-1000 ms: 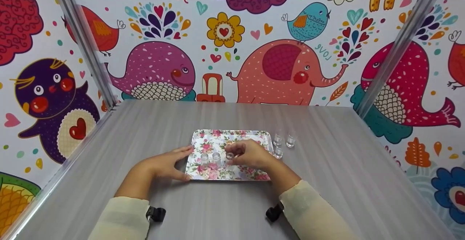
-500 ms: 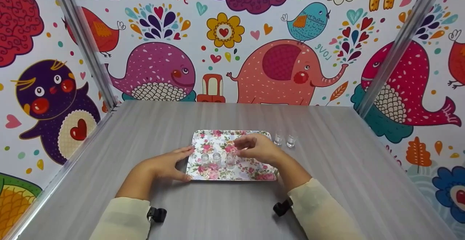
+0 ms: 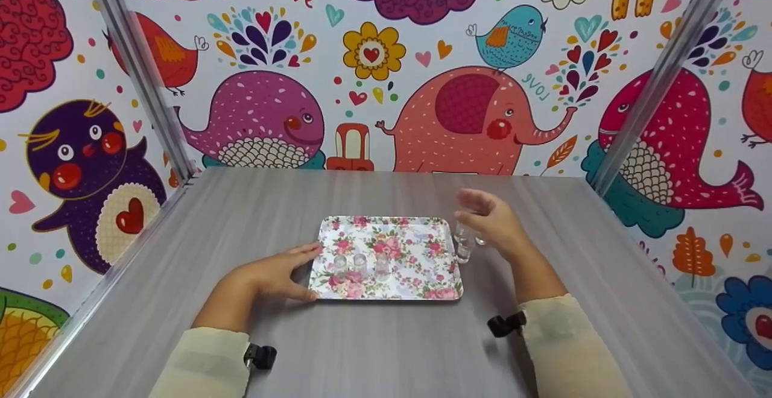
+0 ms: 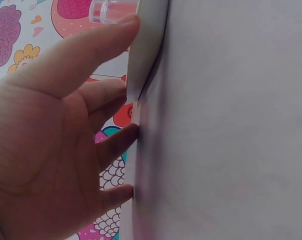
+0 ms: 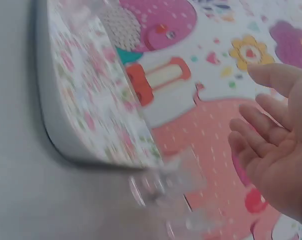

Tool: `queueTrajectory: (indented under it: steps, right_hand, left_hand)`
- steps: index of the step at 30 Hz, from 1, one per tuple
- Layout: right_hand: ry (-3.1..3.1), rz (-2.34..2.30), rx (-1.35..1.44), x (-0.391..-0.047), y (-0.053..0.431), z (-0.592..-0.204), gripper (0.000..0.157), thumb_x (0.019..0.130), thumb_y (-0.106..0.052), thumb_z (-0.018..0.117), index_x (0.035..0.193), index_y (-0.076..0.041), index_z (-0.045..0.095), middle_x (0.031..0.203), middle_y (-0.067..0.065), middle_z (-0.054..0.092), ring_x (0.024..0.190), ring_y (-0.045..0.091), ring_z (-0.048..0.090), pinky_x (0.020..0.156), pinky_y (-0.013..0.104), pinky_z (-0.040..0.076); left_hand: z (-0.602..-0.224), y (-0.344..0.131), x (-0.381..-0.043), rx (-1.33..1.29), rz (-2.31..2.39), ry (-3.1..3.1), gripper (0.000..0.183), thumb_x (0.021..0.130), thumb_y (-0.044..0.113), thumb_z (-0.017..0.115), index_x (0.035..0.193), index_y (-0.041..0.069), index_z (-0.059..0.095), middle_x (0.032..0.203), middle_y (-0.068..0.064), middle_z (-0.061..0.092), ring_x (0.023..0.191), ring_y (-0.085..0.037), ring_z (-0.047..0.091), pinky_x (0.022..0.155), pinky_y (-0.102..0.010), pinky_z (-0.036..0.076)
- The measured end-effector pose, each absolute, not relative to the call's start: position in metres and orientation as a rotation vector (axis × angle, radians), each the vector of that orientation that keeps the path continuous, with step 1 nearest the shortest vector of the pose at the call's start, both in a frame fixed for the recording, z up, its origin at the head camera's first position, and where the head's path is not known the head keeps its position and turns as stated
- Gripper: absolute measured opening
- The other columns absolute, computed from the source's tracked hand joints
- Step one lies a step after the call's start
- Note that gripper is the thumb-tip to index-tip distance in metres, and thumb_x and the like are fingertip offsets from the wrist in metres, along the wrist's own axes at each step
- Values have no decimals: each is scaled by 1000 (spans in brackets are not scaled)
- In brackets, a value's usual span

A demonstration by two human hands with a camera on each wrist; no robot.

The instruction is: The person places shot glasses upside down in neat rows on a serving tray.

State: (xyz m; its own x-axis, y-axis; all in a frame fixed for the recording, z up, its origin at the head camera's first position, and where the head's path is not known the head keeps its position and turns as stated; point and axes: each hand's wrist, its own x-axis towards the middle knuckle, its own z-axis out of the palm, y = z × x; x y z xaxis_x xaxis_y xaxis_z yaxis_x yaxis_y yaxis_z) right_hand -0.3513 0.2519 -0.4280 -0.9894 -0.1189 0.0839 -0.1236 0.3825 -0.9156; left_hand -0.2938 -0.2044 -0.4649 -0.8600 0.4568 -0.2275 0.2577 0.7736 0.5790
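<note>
A white floral tray [image 3: 422, 265] lies on the table. Three small clear shot glasses stand in a row on its left half, the rightmost glass [image 3: 382, 267] a little apart from the others. My left hand [image 3: 274, 274] rests against the tray's left edge, fingers spread and thumb at the near corner; the left wrist view shows the thumb on the rim. Right of the tray, my right hand [image 3: 491, 220] hovers with loosely bent fingers, holding nothing. Below it stands a clear glass [image 3: 463, 250], and other glasses are partly hidden by the hand. Those glasses look blurred in the right wrist view.
The grey table [image 3: 362, 350] runs back to a wall [image 3: 410, 42] printed with cartoon animals. Metal posts stand at both back corners. A black wrist camera [image 3: 506, 324] sits by each sleeve.
My right hand has let go of the third glass on the tray and moved right and away to the glasses beside the tray. My left hand has stayed at the tray's edge.
</note>
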Motion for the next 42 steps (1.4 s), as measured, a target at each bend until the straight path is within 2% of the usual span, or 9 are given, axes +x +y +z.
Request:
queueTrajectory:
  steps: [7,13,17,21,25,28,31,36,42]
  right_hand:
    - [-2543,1738,57,-358,279,-432,71,97,-33,80,159,-16,50,168,8,48,157,33,45,127,53,41]
    - [-2537,1734,-11,-363,288,-441,72,98,-27,79,161,-14,47,169,8,47,161,30,39,130,51,37]
    - [-2593,1717,-66,-368,294,-450,77,96,-30,80,163,-14,44,170,9,46,162,31,38,131,52,34]
    - [-2670,1739,-120,-373,301,-461,80,95,-26,81,163,-11,43,168,14,47,156,35,44,127,52,41]
    - [-2712,1761,-153,-377,304,-473,78,94,-18,81,162,-5,44,164,19,50,146,36,52,112,43,52]
    - [-2742,1717,-155,-378,305,-481,76,93,-17,82,159,-4,48,160,20,55,138,33,58,103,33,54]
    - [-2787,1638,-169,-378,306,-486,71,91,-21,84,155,-6,55,152,18,61,126,29,61,97,30,54]
    - [-2869,1497,-204,-378,306,-489,58,90,-25,85,143,-12,66,135,15,66,113,28,60,95,35,52]
    - [-2887,1360,-175,-378,304,-493,49,92,-23,83,137,-9,71,132,19,69,115,32,62,104,47,53]
  left_hand:
    - [-465,-205,-294,530,767,2613,107,86,42,89,171,18,30,181,-5,22,167,-42,17,131,-69,20]
    - [-466,-206,-295,563,778,2603,107,86,41,89,171,16,29,181,-7,22,167,-43,19,131,-69,21]
    - [-466,-206,-295,580,796,2594,106,86,40,89,171,14,29,180,-8,23,166,-44,19,130,-70,21]
    - [-465,-206,-294,574,794,2596,106,86,39,89,171,14,30,181,-7,23,166,-44,19,130,-70,21]
    - [-464,-205,-293,575,781,2603,106,86,40,89,171,15,30,181,-6,22,166,-45,19,130,-70,21]
    - [-465,-205,-293,572,783,2604,106,86,40,89,171,15,30,181,-5,22,166,-45,19,130,-70,20]
    - [-466,-206,-294,564,787,2603,106,86,40,89,171,16,29,181,-5,22,166,-44,19,131,-70,20]
    - [-467,-206,-295,565,784,2600,106,87,41,89,171,16,29,181,-5,21,166,-44,18,131,-70,19]
    - [-466,-205,-295,567,789,2591,107,86,41,89,171,16,29,181,-6,21,167,-44,17,131,-70,19]
